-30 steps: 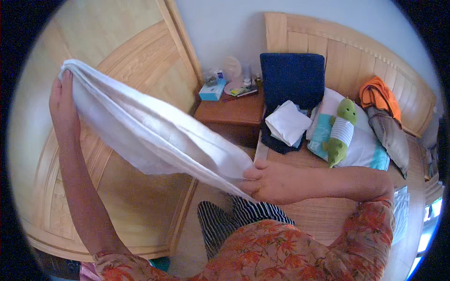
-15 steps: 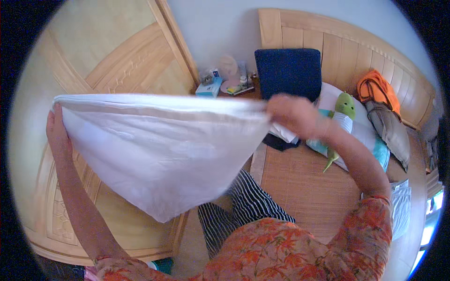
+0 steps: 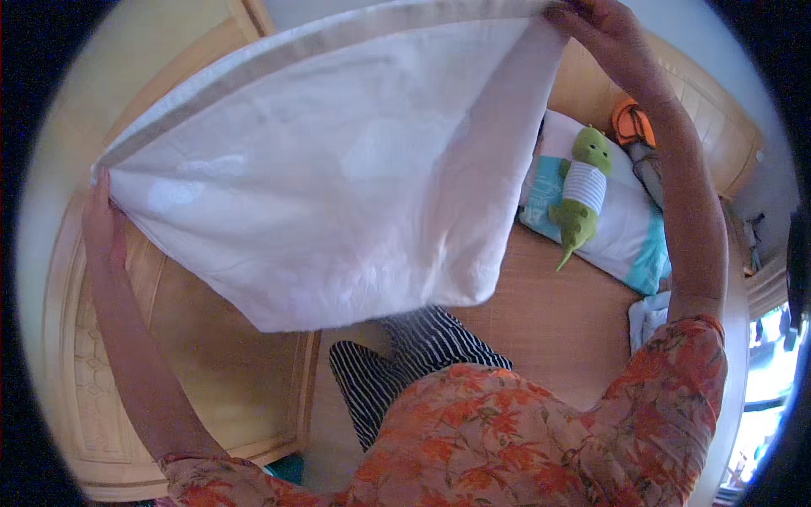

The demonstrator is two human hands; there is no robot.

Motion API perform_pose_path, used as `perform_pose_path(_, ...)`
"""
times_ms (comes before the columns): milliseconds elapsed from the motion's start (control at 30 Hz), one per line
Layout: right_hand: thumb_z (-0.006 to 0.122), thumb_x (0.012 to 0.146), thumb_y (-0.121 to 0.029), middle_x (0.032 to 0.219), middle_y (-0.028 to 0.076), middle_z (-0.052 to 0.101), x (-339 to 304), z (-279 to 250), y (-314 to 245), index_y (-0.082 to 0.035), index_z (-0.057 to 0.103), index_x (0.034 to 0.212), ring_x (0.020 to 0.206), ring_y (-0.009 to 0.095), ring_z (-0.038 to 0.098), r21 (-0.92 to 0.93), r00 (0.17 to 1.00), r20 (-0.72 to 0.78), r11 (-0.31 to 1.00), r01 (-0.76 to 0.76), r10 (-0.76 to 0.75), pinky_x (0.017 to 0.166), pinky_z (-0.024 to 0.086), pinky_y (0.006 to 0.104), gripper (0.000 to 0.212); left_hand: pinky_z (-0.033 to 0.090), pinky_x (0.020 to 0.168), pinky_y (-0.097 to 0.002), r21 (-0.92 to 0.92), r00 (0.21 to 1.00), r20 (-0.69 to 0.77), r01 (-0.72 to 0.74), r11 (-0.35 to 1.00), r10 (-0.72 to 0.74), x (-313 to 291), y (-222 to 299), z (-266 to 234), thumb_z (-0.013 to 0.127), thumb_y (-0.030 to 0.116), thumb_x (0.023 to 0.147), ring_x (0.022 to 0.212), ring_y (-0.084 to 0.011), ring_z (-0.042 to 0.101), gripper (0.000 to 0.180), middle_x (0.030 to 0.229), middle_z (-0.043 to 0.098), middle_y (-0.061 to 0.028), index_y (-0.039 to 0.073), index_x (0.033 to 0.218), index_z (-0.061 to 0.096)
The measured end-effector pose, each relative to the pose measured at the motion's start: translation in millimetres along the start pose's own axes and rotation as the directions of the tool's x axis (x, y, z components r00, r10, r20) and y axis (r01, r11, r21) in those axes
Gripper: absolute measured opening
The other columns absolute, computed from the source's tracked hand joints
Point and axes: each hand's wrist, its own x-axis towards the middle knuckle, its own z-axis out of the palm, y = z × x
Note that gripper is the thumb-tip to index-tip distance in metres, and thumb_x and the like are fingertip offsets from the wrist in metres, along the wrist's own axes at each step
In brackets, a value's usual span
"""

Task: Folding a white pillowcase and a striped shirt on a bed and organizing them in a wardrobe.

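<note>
A large white cloth [image 3: 338,160] hangs spread out in the air before me, with a greyish band along its upper edge. Pinched at its left corner, the cloth is gripped by my left hand [image 3: 106,224]. My right hand [image 3: 604,32] is closed on the upper right corner, raised higher than the left. Its lower edge sags free above my striped trousers [image 3: 414,346]. Whether it is a pillowcase or another piece of linen, I cannot tell.
To the right is a bed [image 3: 541,313] with a brown mat. On it lie a white and turquoise pillow [image 3: 638,228], a green plush toy [image 3: 583,186] in a striped top, and an orange item [image 3: 629,122]. A wooden wardrobe [image 3: 194,363] stands at the left.
My right hand has risen and moved right with its corner of the cloth. The cloth has opened out wider and now hides the dark blue cushion and bedside items. My left hand stays nearly in place.
</note>
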Motion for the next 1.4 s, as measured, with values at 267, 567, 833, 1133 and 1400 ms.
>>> perform_pose_path(267,0.062,0.09,-0.007,0.094,0.002,0.061,-76.3,-48.3,14.6,0.0,0.059,0.105,0.093,0.01,0.058,-0.239,0.974,-0.149,0.949,-0.204,0.171,0.087,0.047,0.0252,0.017,0.035,0.105,-0.0371,0.197,0.984,0.119,-0.151,0.969,0.129,-25.1,-37.2,40.1,0.059,0.029,0.094,0.119,-0.0211,0.048,0.057,0.132,0.049,-0.0115,0.0,0.139,0.037)
perform_pose_path(567,0.076,0.076,-0.019,0.081,0.011,0.067,-298.2,-72.0,-36.5,-0.003,0.068,0.079,0.074,0.029,0.067,0.258,0.812,0.541,0.876,-0.407,0.218,0.072,0.053,0.0394,0.018,0.043,0.09,-0.0469,0.061,0.834,0.543,0.075,0.995,-0.096,-306.6,-115.5,0.1,0.071,0.014,0.078,0.097,-0.0298,0.057,0.02,0.085,0.06,-0.0084,0.01,0.082,0.051)
perform_pose_path(833,0.073,0.081,-0.01,0.085,0.007,0.067,-373.7,-13.7,-8.3,0.0,0.068,0.087,0.082,0.018,0.064,0.024,0.246,0.832,0.411,-0.911,0.497,0.073,0.05,0.0305,0.013,0.039,0.099,-0.0466,0.2,0.758,0.542,0.303,0.932,-0.363,-348.3,-140.1,15.9,0.076,0.017,0.076,0.107,-0.0298,0.055,0.024,0.092,0.064,-0.0084,0.01,0.085,0.055)
perform_pose_path(1133,0.074,0.078,-0.011,0.106,0.008,0.064,-381.4,7.0,-6.3,0.0,0.062,0.109,0.094,0.019,0.062,0.14,0.426,0.756,0.513,-0.847,0.497,0.079,0.049,0.0339,0.035,0.04,0.098,-0.0471,0.244,0.767,0.556,0.216,0.946,-0.319,-337.2,-125.5,21.5,0.075,0.011,0.075,0.111,-0.0317,0.055,0.024,0.095,0.064,-0.0105,0.009,0.085,0.053)
perform_pose_path(1400,0.07,0.075,-0.006,0.099,0.001,0.062,-405.1,-30.1,43.1,-0.004,0.063,0.105,0.091,0.011,0.058,-0.584,0.001,0.185,0.111,-0.804,0.983,0.078,0.048,0.0283,0.031,0.043,0.095,-0.0356,0.403,0.73,0.561,0.172,0.899,-0.391,-248.3,-98.4,95.5,0.069,0.006,0.08,0.109,-0.0214,0.057,0.02,0.1,0.064,-0.0094,0.007,0.093,0.054)
